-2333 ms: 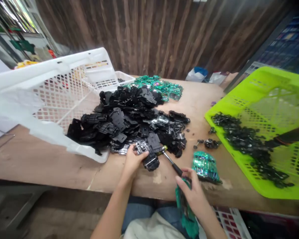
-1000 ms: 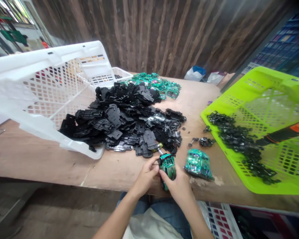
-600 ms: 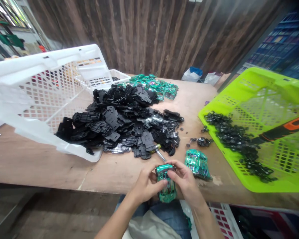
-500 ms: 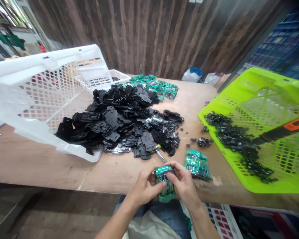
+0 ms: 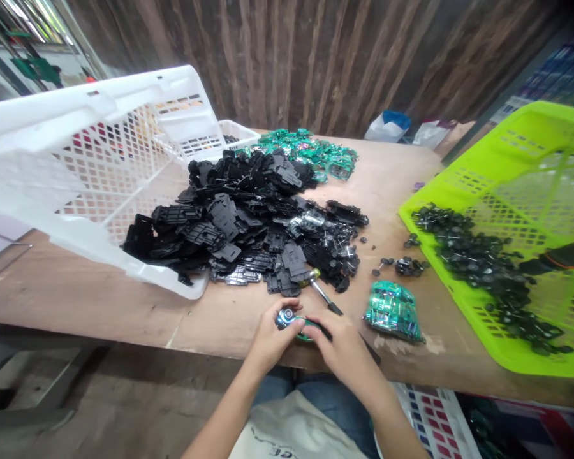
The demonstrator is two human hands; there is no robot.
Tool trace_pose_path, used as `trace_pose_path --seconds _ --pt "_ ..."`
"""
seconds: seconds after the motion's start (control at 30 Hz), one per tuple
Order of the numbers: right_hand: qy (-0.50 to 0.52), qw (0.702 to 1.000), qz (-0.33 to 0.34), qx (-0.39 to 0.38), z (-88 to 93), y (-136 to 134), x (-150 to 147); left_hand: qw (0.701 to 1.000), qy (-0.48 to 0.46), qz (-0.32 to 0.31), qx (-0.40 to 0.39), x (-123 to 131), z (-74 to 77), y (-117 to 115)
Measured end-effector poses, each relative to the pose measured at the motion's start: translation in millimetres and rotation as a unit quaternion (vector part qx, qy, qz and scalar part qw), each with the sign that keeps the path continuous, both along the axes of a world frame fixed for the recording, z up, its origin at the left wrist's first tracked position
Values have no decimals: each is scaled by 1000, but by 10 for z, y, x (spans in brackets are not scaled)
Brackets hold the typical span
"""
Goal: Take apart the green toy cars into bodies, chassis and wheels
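A small toy car (image 5: 287, 315), green and shiny with a wheel showing, is held low over the table's front edge. My left hand (image 5: 270, 335) wraps round one end of it, thumb on top. My right hand (image 5: 342, 341) has its fingers closed on the other end and covers much of the body. Just beyond my right hand lies a small hammer (image 5: 321, 292) with a yellow head, metal shaft and dark handle, partly hidden by that hand. A clear bag of green car bodies (image 5: 393, 309) rests to the right.
Black plastic car bases (image 5: 224, 217) spill from a tipped white basket (image 5: 198, 290) at left. Behind them is a pile of green car bodies (image 5: 335, 159). Black wheels on axles (image 5: 478, 258) lie in a lime green basket (image 5: 495, 357), with a dark-handled tool (image 5: 562, 255) among them.
Both hands have turned the toy car from roof up onto its side, so a wheel now shows. The view has shifted slightly.
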State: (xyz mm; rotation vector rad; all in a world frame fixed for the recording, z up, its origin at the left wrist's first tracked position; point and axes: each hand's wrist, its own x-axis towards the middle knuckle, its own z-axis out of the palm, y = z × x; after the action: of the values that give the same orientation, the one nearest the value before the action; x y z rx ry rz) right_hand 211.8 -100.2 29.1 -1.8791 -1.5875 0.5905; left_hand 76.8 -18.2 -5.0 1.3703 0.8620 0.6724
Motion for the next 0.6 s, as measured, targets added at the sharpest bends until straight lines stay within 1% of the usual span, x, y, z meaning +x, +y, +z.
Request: trace_pose_path --seconds 0.07,0.13,0.23,0.27,0.33,0.43,0.5,0.57,0.6 --pt "49 997 -49 -25 -47 84 55 1000 -9 -12 -16 11 -3 0" --pt "77 992 -96 -43 -94 168 102 1000 -9 -25 -18 4 1 11" --pt "92 987 -128 -36 -131 218 129 1000 -2 -28 -6 -12 13 27" --pt "96 986 -130 -31 -132 200 129 1000 -1 -25 -7 -14 17 28" --pt "95 990 -105 -20 -127 109 115 1000 1 -16 -20 -10 17 21" --pt "29 998 -52 26 -137 -98 57 1000 -8 -5 -30 14 -5 1" --pt "-29 996 -49 72 -165 -205 2 1000 -15 -10 -23 35 -26 -6" --pt "-50 991 -61 105 -195 -246 -37 1000 -11 -14 -16 39 -39 0" --pt "-47 991 -65 109 -205 -243 -42 1000 -3 -15 -10 27 -37 7"
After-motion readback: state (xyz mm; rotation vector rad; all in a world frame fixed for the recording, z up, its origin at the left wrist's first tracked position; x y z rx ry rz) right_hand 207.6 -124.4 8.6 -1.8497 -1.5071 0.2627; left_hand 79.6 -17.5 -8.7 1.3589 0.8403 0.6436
